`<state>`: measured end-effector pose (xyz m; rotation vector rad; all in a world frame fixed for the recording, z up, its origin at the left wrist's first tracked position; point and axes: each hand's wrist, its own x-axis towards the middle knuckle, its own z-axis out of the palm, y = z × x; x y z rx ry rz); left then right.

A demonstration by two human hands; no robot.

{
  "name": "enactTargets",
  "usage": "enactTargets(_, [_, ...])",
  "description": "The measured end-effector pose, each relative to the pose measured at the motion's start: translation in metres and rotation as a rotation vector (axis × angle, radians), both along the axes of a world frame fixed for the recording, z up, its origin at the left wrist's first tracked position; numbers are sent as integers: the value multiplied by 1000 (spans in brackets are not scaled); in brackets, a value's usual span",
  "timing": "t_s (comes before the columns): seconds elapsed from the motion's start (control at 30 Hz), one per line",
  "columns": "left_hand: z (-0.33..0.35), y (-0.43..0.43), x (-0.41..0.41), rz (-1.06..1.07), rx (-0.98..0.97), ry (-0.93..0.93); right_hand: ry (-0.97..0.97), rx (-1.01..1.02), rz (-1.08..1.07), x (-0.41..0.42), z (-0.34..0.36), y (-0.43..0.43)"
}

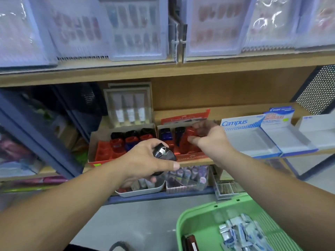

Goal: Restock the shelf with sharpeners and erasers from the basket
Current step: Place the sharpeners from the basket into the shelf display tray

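My left hand point(145, 160) grips a black sharpener point(164, 153) in front of the shelf edge. My right hand point(208, 136) reaches into the right red display box point(190, 156), its fingers curled on a red sharpener point(191, 134). That box holds blue and red sharpeners point(166, 135). The left red box point(103, 153) holds several black, red and blue sharpeners point(132, 140). A green basket point(195, 216) at lower right contains wrapped erasers point(241, 232) and a dark item.
White and blue Campus boxes point(250, 134) stand open to the right on the same wooden shelf point(163, 71). A cream box of tubes point(129, 109) sits behind. Trays of small goods point(184, 180) fill the shelf below. Nail packs point(126, 26) hang above.
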<state>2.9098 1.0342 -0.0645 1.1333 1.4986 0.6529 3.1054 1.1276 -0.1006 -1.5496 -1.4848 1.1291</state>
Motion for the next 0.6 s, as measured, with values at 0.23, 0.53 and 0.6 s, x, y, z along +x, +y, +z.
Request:
enactTargets(0.23, [-10,7,-8,-11,15,-22,-237,86,145,1,-19,8])
enactTargets(0.53, [-3,5,-9,35,58,3,-591,240,275,-2,-15,-8])
enactTargets(0.6, [-3,5,-10,42,89,1,-596,352,229,1,-10,-15])
